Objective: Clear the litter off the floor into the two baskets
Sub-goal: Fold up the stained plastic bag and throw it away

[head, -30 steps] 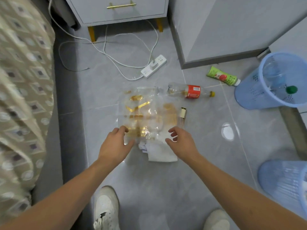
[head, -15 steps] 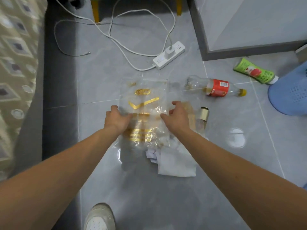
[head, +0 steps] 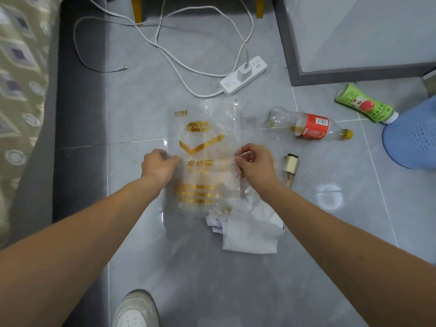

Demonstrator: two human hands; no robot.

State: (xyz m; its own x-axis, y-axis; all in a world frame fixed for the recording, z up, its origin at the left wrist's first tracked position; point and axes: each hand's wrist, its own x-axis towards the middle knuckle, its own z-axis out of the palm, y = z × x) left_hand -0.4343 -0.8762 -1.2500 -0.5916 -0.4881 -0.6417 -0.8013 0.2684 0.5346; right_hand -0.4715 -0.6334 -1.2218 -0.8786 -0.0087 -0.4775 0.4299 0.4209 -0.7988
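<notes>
Litter on the floor [head: 165, 267] starts with the clear plastic bag [head: 204, 147], pinched at its side edges by the left hand [head: 159, 165] and right hand [head: 256, 167]. Better to gather it together before carrying it to the blue basket [head: 415, 138].

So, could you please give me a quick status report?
Left hand and right hand both pinching the plastic bag. Bottle and tissue beside it.

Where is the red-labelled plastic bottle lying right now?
In the head view, the red-labelled bottle lies on its side on the floor, right of the clear plastic bag, between it and the green tube.
</notes>
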